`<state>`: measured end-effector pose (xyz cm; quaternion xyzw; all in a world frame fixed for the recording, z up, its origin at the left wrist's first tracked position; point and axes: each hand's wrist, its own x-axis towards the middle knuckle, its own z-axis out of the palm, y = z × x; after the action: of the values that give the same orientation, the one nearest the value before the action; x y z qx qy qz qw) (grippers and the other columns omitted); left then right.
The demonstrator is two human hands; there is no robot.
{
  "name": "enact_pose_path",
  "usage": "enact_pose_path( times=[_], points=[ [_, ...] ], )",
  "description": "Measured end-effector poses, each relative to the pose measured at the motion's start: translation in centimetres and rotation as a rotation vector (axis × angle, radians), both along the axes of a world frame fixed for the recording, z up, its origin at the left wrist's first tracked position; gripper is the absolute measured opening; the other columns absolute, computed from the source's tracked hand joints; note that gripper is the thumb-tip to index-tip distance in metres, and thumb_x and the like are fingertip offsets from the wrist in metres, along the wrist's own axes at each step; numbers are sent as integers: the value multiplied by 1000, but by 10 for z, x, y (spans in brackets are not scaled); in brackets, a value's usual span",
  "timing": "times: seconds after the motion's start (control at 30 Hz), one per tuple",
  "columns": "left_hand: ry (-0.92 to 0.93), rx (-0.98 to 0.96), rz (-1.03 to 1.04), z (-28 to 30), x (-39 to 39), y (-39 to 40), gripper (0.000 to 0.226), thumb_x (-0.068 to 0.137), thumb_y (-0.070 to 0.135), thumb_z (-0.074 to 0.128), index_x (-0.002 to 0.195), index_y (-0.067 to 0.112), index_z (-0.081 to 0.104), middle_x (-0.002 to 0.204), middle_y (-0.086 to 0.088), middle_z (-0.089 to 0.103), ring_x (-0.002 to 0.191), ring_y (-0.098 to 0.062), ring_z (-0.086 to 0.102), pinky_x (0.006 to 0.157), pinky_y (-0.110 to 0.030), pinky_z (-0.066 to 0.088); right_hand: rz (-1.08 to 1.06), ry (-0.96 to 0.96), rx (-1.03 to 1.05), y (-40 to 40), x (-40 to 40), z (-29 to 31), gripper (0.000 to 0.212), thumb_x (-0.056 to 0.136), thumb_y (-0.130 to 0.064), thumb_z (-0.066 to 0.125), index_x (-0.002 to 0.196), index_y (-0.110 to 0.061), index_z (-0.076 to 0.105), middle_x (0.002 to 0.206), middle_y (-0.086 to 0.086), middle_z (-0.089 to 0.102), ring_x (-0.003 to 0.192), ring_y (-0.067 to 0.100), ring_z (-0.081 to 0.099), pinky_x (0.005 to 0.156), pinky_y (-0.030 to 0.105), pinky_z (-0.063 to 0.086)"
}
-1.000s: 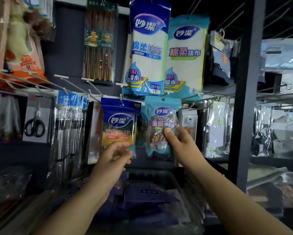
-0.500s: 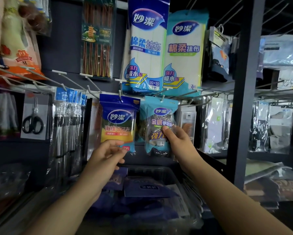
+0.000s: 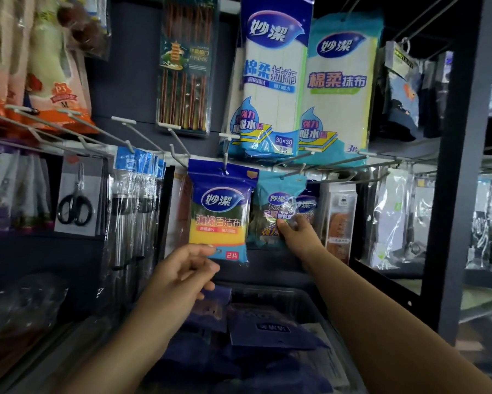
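A household-goods shop: the blue sponge pack hangs from a wire peg hook on a display wall. Above it hang packaged cleaning cloths and chopsticks; left of it carded scissors; right of it a packaged comb, all in retail wrapping

Dim shop light; glare on the hanging cloth packs, dark blurred bin below, wide-angle bending at edges.

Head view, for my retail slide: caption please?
Left hand pinches the bottom corner of a hanging sponge scourer pack; right hand grips the steel-wool scrubber pack beside it.
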<state>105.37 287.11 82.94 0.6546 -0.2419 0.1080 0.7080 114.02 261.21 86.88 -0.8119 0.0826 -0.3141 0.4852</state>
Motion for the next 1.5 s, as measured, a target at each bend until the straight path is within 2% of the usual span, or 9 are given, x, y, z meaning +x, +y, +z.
enact_pose_path(
  times=[0.13, 0.27, 0.5, 0.7, 0.8, 1.03, 1.23, 1.4, 1.5],
  points=[
    [-6, 15, 12, -4, -1, 4, 20, 90, 4, 59, 97, 22, 65, 92, -8, 68, 58, -2, 60, 57, -20, 44, 2, 19, 50, -3, 4, -7, 35, 90, -44, 59, 115, -26, 43, 120, 5, 52, 105, 18, 48, 99, 36, 41],
    [-15, 23, 17, -11, -5, -2, 18, 90, 2, 57, 93, 19, 62, 91, -13, 66, 53, 0, 57, 52, -15, 46, -127, -34, -37, 3, -29, -12, 62, 90, -39, 62, 142, -13, 41, 140, 8, 50, 125, 26, 50, 107, 38, 38],
    [-100, 49, 24, -32, -29, -18, 21, 92, 4, 55, 88, 24, 60, 85, -5, 66, 53, 2, 56, 54, -10, 45, 7, -292, -1, 18, -162, -45, 20, 93, -22, 60, 112, -20, 56, 92, -6, 63, 85, 8, 60, 83, 27, 48],
    [-181, -36, -75, -77, -107, -30, 12, 82, 17, 59, 88, 27, 62, 75, 10, 70, 63, -4, 61, 62, -14, 48, 2, -320, 22, 10, -296, -121, 16, 94, -18, 58, 102, -32, 58, 87, -9, 63, 85, 14, 64, 79, 29, 51],
    [-106, -5, -148, -127, -153, -39, 12, 78, 26, 59, 90, 28, 62, 79, 10, 70, 66, -4, 62, 64, -14, 49, -61, -200, 49, -4, -349, -175, 18, 94, -16, 58, 102, -32, 58, 82, -11, 64, 80, 9, 63, 73, 23, 51],
    [408, 193, -149, -275, -226, -79, 19, 94, 5, 54, 88, 21, 61, 74, 8, 68, 62, -3, 60, 65, -20, 50, -177, 162, 233, -36, -431, -319, 22, 93, -11, 59, 103, -31, 59, 80, -10, 62, 69, 0, 58, 64, 12, 46],
    [716, 456, -165, -365, -266, -110, 15, 96, 13, 51, 91, 26, 57, 96, -6, 62, 73, -10, 61, 66, -21, 45, -159, 565, 325, -54, -464, -413, 17, 94, -21, 58, 110, -28, 55, 93, -1, 65, 78, 10, 62, 63, 20, 49],
    [858, 639, -134, -424, -282, -131, 7, 97, 23, 51, 102, 25, 54, 98, 2, 57, 91, -17, 61, 80, -34, 51, -92, 910, 332, -64, -460, -476, 23, 96, -30, 54, 118, -22, 49, 95, -7, 61, 81, 15, 61, 60, 23, 45],
    [918, 721, -84, -453, -290, -137, 16, 96, 17, 52, 112, 20, 53, 102, 5, 55, 93, -13, 56, 79, -30, 45, 29, 1161, 352, -57, -446, -527, 25, 95, -32, 55, 115, -21, 46, 96, -5, 61, 89, 17, 60, 70, 29, 46]
  ],
)
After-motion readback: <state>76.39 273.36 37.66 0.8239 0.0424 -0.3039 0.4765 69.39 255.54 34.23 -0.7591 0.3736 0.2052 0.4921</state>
